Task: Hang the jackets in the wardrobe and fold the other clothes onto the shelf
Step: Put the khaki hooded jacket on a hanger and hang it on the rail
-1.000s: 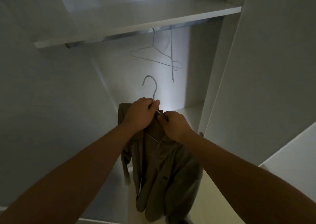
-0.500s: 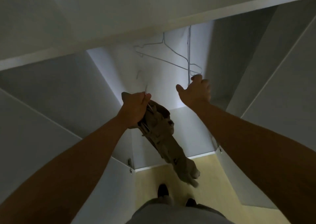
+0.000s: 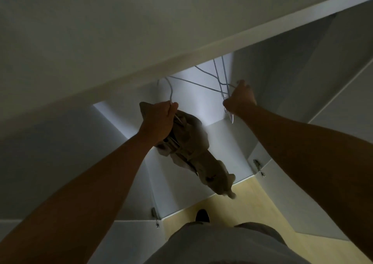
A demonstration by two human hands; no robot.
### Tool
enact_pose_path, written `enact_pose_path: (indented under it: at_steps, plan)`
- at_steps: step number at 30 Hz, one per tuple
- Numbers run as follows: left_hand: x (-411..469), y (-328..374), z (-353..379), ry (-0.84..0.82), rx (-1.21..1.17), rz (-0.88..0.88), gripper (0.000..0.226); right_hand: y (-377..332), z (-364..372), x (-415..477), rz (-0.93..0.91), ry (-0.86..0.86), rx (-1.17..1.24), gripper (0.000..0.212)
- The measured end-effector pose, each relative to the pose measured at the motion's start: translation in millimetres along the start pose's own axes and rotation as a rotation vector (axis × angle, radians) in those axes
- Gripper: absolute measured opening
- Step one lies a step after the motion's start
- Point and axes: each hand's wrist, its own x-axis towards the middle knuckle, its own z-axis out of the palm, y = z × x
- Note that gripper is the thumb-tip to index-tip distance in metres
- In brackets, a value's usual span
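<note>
A tan jacket (image 3: 198, 156) hangs on a thin wire hanger (image 3: 171, 94) inside the white wardrobe. My left hand (image 3: 159, 118) grips that hanger's neck, just above the jacket's collar. The hanger's hook rises out of sight behind the shelf edge (image 3: 181, 59). To the right, my right hand (image 3: 241, 99) holds the lower corner of the empty wire hangers (image 3: 219, 80) that dangle from the hidden rail. The jacket's lower end trails down over the floor.
The white shelf spans the top of the view and hides the rail. Open wardrobe doors (image 3: 323, 185) with hinges (image 3: 258, 166) flank the opening on both sides. Below lie a yellow floor (image 3: 260, 207) and my dark shoe (image 3: 202, 215).
The view tilted downward and closer. My left hand raised the jacket's hanger up toward the rail. My right hand went from open near the empty hangers to holding them.
</note>
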Motion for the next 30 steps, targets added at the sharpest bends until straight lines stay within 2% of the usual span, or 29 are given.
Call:
enact_pose_path:
  at_steps: [5,9,11,13,16,18,21,22,24,27,30]
  plan:
    - [9.7,-1.8,4.4,0.004,0.024,0.05,0.045,11.2,1.8,-11.6,-0.034,0.014,0.058,0.052]
    - [14.5,-3.9,4.9,-0.038,0.061,0.039,0.043,20.3,0.0,-22.7,0.022,0.03,0.2,0.036]
    - [15.6,-3.9,4.3,-0.065,0.067,0.01,0.041,22.3,-5.1,-25.3,0.016,0.037,0.189,0.033]
    - [15.1,-4.2,2.2,-0.072,0.072,-0.015,0.041,20.0,-10.6,-27.0,-0.029,0.01,0.164,0.046]
    - [12.9,-2.3,-1.7,-0.065,0.064,-0.042,0.042,12.5,-19.5,-31.7,-0.155,-0.001,0.193,0.078]
    - [12.1,1.3,-4.6,-0.06,0.081,-0.051,0.043,8.8,-21.7,-32.1,-0.236,0.039,0.126,0.073]
    - [12.8,6.2,-10.1,-0.05,0.11,-0.041,0.044,0.0,-15.6,-33.1,-0.31,0.18,-0.022,0.041]
    - [13.3,7.8,-12.5,-0.047,0.139,-0.039,0.046,-3.9,-11.8,-33.3,-0.335,0.25,-0.102,0.045]
    - [15.4,9.9,-16.2,-0.037,0.17,-0.057,0.05,-14.1,-5.0,-34.1,-0.378,0.345,-0.283,0.069]
    - [17.2,13.6,-20.6,-0.041,0.175,-0.08,0.052,-35.0,1.4,-38.5,-0.465,0.321,-0.496,0.096]
    - [19.2,14.3,-23.8,-0.041,0.17,-0.101,0.053,-58.4,11.2,-47.0,-0.538,0.271,-0.608,0.092]
